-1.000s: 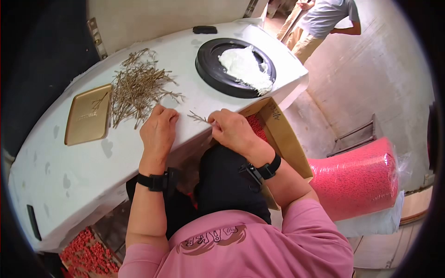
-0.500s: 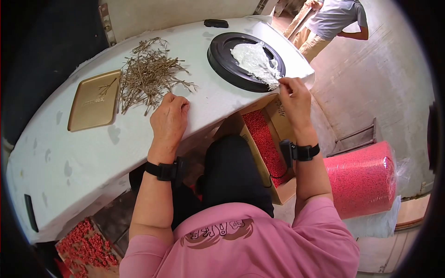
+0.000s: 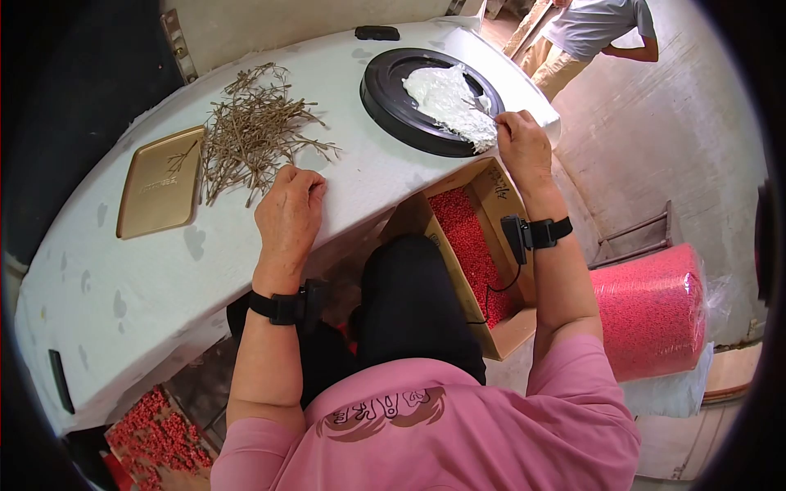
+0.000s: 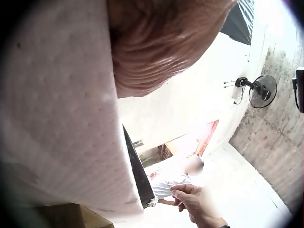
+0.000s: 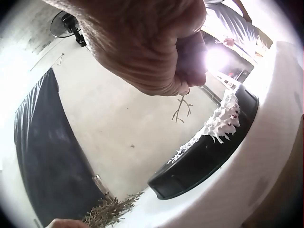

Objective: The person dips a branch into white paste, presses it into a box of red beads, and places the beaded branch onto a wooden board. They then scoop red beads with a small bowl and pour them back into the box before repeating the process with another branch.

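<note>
My right hand pinches the end of a small branched twig between thumb and fingers. The twig's forked tips point toward the white paste, which is spread thickly over a round black lid-like plate. In the head view the twig overlaps the paste near the plate's right rim. My left hand rests at the table's front edge, fingers loosely curled, with nothing seen in them. Just beyond it lies a pile of dry brown twigs. A gold tray with one twig sits left of the pile.
Below the table edge stands a cardboard box with small red beads inside. A big clear bag of red beads lies to the right, near a stool. Another person stands beyond the table. More red pieces lie lower left.
My right hand, with the twig, has moved from the front edge near the left hand rightward and away to the black plate's rim. The left hand has stayed near the pile.
</note>
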